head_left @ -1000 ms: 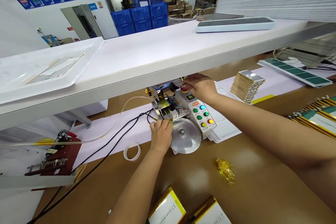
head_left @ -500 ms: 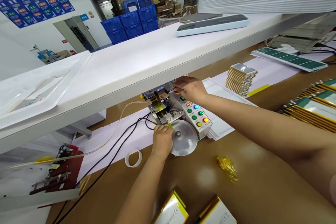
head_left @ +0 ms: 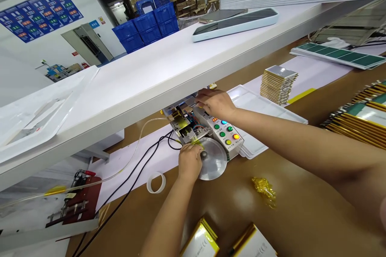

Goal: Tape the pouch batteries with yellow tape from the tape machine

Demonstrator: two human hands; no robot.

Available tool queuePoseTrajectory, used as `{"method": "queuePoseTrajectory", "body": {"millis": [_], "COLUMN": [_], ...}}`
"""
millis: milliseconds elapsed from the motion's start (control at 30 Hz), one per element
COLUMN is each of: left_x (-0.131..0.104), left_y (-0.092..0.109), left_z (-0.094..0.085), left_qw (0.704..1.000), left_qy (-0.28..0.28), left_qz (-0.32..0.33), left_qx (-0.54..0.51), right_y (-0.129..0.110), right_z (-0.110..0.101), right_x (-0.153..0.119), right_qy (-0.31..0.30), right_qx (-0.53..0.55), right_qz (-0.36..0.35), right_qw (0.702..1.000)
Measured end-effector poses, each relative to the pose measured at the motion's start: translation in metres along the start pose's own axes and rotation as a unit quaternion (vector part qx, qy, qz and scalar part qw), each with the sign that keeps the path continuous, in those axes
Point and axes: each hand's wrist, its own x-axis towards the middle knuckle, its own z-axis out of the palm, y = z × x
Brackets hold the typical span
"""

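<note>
A small machine with exposed metal parts and wires sits under the shelf edge, beside a control box with green, blue, yellow and orange lit buttons. A clear round disc stands at its front. My left hand is at the disc's left edge, its fingers closed by a bit of yellow film; what they grip is too small to make out. Over the top of the control box, my right hand has its fingers bent together near the machine's back; their tips are partly hidden, so its hold is unclear.
The white shelf crosses above the machine, with a phone on it. A white ring, crumpled yellow film and battery packs lie in front. Right are a white tray and stacked cells. Cables run left.
The view has shifted slightly. My left hand has moved a little right, closer to the disc's hub. My right hand remains over the top of the control box, shifted slightly left.
</note>
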Motion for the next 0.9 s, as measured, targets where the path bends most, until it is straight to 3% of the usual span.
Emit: {"method": "queuePoseTrajectory", "body": {"millis": [100, 333, 433, 633, 900], "left_x": [0.001, 0.006, 0.0, -0.034, -0.073], "left_y": [0.0, 0.005, 0.01, 0.019, 0.038], "left_z": [0.0, -0.005, -0.008, -0.028, -0.05], "left_qw": [1.0, 0.992, 0.994, 0.991, 0.99], "left_qy": [-0.011, -0.123, -0.095, 0.019, -0.082], "left_qz": [-0.012, -0.002, -0.016, 0.01, -0.019], "left_qx": [-0.009, -0.019, -0.046, -0.132, -0.112], "right_y": [0.0, 0.0, 0.0, -0.003, -0.009], "right_z": [0.001, 0.0, 0.001, 0.003, 0.01], "right_x": [-0.002, -0.009, -0.014, -0.038, -0.062], "right_qy": [0.001, -0.006, -0.012, -0.05, -0.109], "right_qx": [-0.002, -0.006, -0.01, -0.039, -0.037], "right_qz": [-0.005, -0.01, -0.022, -0.068, -0.072], "right_qw": [1.0, 1.0, 1.0, 0.996, 0.991]}}
